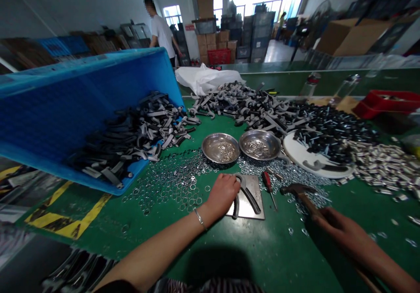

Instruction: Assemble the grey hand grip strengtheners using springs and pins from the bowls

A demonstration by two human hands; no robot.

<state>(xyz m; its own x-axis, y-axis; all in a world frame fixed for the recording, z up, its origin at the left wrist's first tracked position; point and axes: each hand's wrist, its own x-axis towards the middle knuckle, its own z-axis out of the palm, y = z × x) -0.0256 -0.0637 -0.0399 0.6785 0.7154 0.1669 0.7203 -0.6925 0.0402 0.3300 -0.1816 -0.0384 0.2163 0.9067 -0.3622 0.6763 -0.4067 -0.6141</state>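
My left hand [225,192] is closed over the top of a grey two-handled tool with black grips [251,200], whose exact kind I cannot tell. The tool lies with its handles spread towards me on a square metal plate [259,183]. My fingers hide part of its head. My right hand [337,225] is wrapped around the wooden handle of a hammer [303,195], whose head rests over small metal links to the right of the plate. Between plate and hammer lies a screwdriver [267,182] with a red handle.
Two steel bowls [213,157] of small pins stand behind the plate, among scattered rings [183,192]. A tipped blue crate [131,74] spills grey and black handles at left. More parts [249,104], a white lid [295,148] and metal cylinders [380,161] lie behind and right. A person [164,34] stands beyond.
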